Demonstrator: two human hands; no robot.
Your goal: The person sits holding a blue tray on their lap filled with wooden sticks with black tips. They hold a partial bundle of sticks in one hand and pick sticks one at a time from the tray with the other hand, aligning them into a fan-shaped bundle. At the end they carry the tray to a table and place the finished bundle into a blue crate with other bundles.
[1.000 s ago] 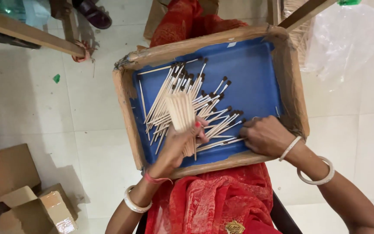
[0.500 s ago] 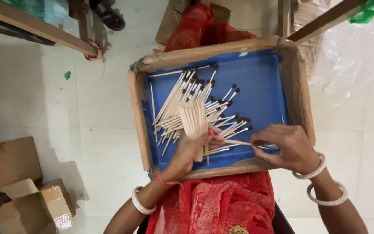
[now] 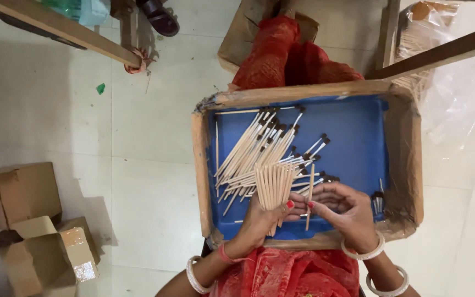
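Your left hand (image 3: 259,220) is squeezing a bunch of thin wooden sticks (image 3: 273,186) while your right hand (image 3: 343,208) is pinching one more stick (image 3: 309,192) near the front edge of the blue-lined cardboard tray (image 3: 358,148).

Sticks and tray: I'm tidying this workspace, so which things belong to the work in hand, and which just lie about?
In use: left hand holding stick bundle; right hand with single stick; loose sticks; blue tray.
Lying about: cardboard boxes; plastic bag; sandal.
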